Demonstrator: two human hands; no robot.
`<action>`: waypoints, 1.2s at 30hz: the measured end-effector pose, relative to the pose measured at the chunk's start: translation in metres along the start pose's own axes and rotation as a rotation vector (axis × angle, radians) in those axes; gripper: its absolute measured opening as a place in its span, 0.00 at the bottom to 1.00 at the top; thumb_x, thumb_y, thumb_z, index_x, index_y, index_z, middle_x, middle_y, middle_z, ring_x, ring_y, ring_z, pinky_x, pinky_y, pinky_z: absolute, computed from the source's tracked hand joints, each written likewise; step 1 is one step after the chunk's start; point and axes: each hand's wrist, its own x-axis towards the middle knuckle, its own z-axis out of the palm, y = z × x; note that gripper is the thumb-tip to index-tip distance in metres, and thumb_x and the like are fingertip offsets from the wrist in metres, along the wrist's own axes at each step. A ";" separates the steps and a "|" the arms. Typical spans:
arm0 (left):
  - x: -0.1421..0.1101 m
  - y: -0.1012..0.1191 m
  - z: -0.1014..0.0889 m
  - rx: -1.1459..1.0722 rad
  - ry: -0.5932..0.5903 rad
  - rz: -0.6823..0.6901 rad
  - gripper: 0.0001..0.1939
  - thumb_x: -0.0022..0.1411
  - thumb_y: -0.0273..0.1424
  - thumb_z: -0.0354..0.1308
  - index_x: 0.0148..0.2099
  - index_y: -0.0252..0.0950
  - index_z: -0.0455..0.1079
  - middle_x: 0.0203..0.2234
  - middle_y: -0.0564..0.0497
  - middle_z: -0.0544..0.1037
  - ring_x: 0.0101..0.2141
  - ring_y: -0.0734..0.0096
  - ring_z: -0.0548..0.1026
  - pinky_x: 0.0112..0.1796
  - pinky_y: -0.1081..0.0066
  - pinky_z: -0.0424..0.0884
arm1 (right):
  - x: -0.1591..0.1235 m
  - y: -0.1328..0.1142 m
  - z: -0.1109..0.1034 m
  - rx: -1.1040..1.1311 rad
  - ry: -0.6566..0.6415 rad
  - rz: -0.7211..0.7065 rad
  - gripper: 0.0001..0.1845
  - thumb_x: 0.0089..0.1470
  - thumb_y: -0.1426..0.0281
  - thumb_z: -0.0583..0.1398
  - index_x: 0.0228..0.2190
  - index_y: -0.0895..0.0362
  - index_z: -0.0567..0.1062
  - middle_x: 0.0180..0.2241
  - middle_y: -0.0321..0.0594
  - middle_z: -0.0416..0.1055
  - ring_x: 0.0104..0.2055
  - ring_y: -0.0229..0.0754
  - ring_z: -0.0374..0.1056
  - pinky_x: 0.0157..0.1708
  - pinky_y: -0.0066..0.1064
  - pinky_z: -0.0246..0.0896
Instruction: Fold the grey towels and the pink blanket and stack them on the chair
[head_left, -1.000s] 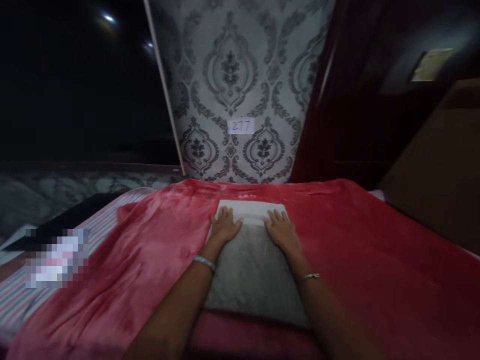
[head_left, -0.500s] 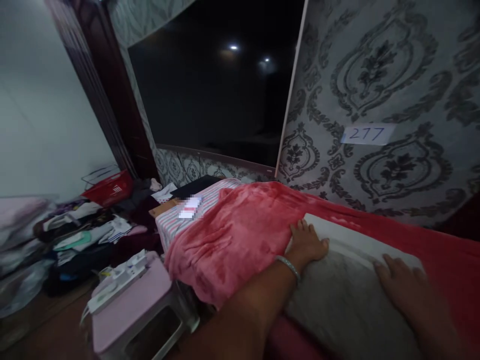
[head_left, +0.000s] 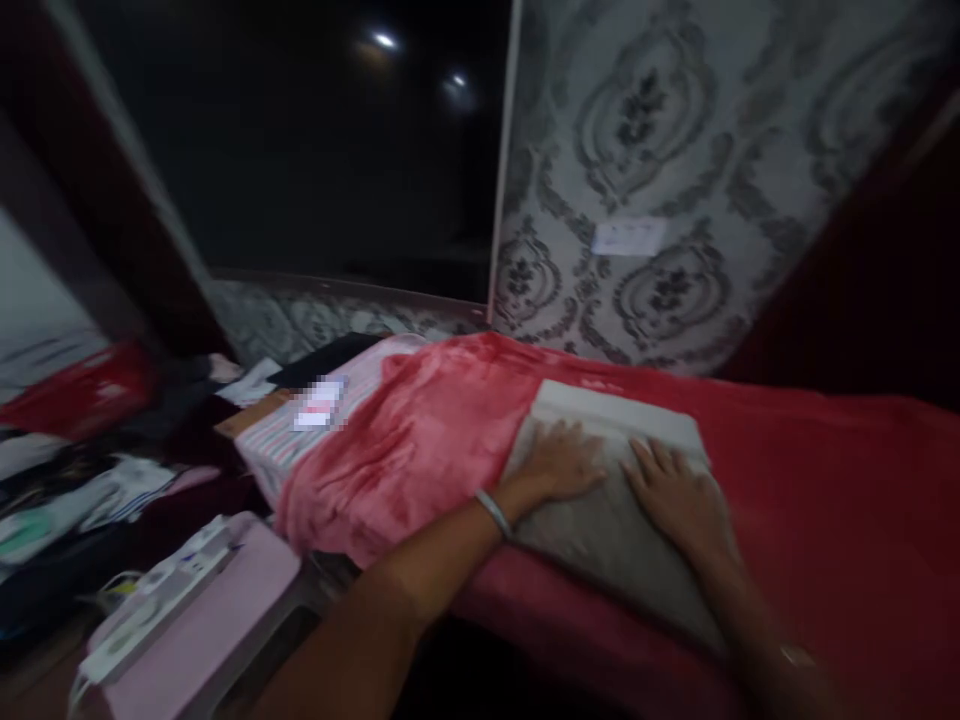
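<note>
While both your palms are lying flat on that grey cloth (head_left: 592, 540), you're not really gripping anything. Your left hand (head_left: 564, 460) is resting open on its far left part, fingers a bit spread, and your right hand (head_left: 679, 495) is sitting open toward the right side, fingertips reaching close to the white band (head_left: 626, 410) along the far end. The two hands are staying clear of each other with a strip of grey showing between, and I'm guessing you're spreading the pressure like that so neither side is lifting or wrinkling

As for the cloth, it's lying on the red blanket (head_left: 412, 430), close to the side facing you, which is probably putting it in easy reach of both arms. The blanket is overlapping a striped cloth (head_left: 277, 440) on your left, maybe as a softer layer to work on. Lower left, a power strip (head_left: 157, 605) is sitting on a pink stool (head_left: 225, 610), likely being stored off the floor
</note>
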 end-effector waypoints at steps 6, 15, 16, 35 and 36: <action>0.018 0.001 0.000 0.116 -0.003 -0.026 0.34 0.71 0.50 0.40 0.74 0.46 0.48 0.73 0.43 0.46 0.71 0.45 0.43 0.65 0.37 0.41 | -0.003 -0.012 -0.030 0.094 -0.073 0.094 0.31 0.68 0.55 0.44 0.68 0.50 0.56 0.72 0.43 0.45 0.72 0.58 0.41 0.65 0.61 0.41; 0.019 0.007 -0.007 0.147 -0.010 -0.041 0.33 0.72 0.48 0.40 0.74 0.44 0.47 0.73 0.44 0.45 0.71 0.45 0.44 0.66 0.38 0.42 | -0.059 0.034 -0.021 0.437 -0.071 0.184 0.34 0.63 0.57 0.54 0.67 0.53 0.60 0.71 0.47 0.46 0.73 0.57 0.39 0.68 0.55 0.42; 0.019 0.007 -0.007 0.146 -0.012 -0.041 0.33 0.72 0.47 0.40 0.74 0.44 0.47 0.73 0.44 0.45 0.71 0.44 0.44 0.65 0.38 0.42 | -0.068 0.039 -0.018 0.525 -0.033 0.201 0.35 0.61 0.58 0.56 0.66 0.55 0.62 0.71 0.48 0.48 0.72 0.56 0.42 0.68 0.52 0.43; -0.112 0.013 0.007 0.087 0.171 0.424 0.34 0.66 0.44 0.57 0.69 0.35 0.59 0.67 0.36 0.61 0.66 0.47 0.59 0.63 0.46 0.59 | -0.176 -0.013 -0.036 2.404 -0.092 0.528 0.11 0.48 0.69 0.68 0.34 0.53 0.72 0.39 0.40 0.79 0.47 0.46 0.75 0.56 0.47 0.68; -0.112 0.014 0.008 0.094 0.194 0.393 0.31 0.67 0.40 0.56 0.68 0.35 0.60 0.66 0.37 0.63 0.65 0.48 0.61 0.62 0.47 0.60 | -0.175 -0.021 -0.037 2.412 -0.088 0.547 0.12 0.48 0.68 0.68 0.34 0.53 0.72 0.39 0.40 0.79 0.47 0.47 0.75 0.56 0.47 0.68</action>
